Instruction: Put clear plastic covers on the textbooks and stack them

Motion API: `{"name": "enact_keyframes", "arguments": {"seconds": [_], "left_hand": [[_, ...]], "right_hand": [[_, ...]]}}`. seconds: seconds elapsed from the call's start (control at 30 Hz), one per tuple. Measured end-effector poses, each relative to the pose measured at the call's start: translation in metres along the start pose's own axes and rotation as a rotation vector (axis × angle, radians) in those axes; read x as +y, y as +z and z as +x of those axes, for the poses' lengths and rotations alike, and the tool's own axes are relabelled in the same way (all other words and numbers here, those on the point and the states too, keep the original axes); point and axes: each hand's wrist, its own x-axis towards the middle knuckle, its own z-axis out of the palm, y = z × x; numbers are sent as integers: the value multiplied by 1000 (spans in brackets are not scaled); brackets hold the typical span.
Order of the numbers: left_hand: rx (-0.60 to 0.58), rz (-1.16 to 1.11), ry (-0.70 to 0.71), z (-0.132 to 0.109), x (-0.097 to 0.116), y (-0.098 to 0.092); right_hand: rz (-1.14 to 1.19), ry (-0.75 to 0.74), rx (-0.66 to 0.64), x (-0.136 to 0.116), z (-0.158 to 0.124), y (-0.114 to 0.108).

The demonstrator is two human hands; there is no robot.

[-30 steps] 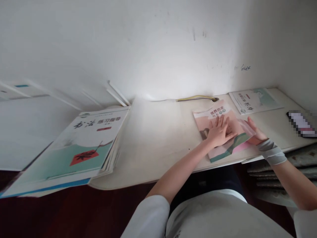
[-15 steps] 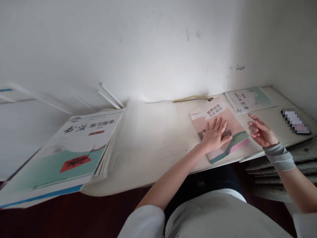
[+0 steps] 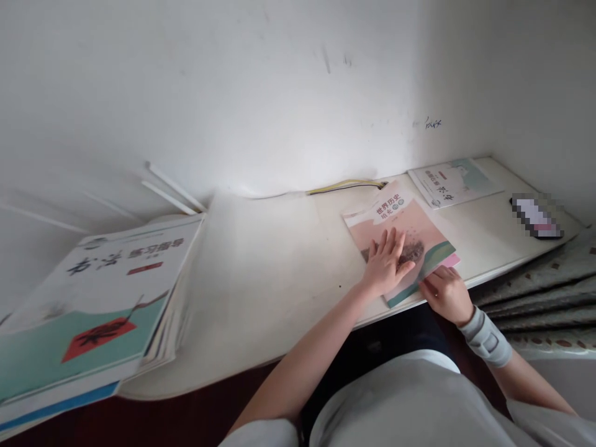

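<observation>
A pink booklet (image 3: 414, 217) with Chinese print and a green wavy band lies slanted on the white desk. Flat on its cover rests my left hand (image 3: 385, 261), fingers spread. My right hand (image 3: 447, 292), with a grey wrist wrap, is at the booklet's lower right edge. Its fingers are curled in and closed on that edge, the tips partly hidden. From under the booklet, just above my right hand, a bright pink piece (image 3: 452, 261) sticks out.
A stack of booklets (image 3: 125, 298) stands at the left of the desk (image 3: 261, 279). Toward the back right lie another booklet (image 3: 459, 186) and a blurred-out phone (image 3: 535, 217). Yellow and black cables (image 3: 344, 184) run along the wall. Patterned fabric (image 3: 535, 298) hangs at the right.
My right hand has come down and left from above the desk to the booklet's lower right edge, its fingers now closed. My left hand stays on the cover. The view has shifted slightly.
</observation>
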Motion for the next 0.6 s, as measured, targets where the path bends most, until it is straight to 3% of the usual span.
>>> {"name": "enact_keyframes", "arguments": {"seconds": [0.07,0.23,0.33,0.47,0.6], "left_hand": [[-4,8,9,0,0,1],[-15,60,25,-1,1,3],[-29,114,45,-2,4,6],[-31,165,49,-2,7,7],[-61,184,-25,12,-12,-11]], "right_hand": [[-53,10,41,-7,-1,6],[198,121,206,-18,-1,18],[246,131,231,-18,0,21],[389,191,272,0,-1,16],[709,374,502,29,-5,6]]}}
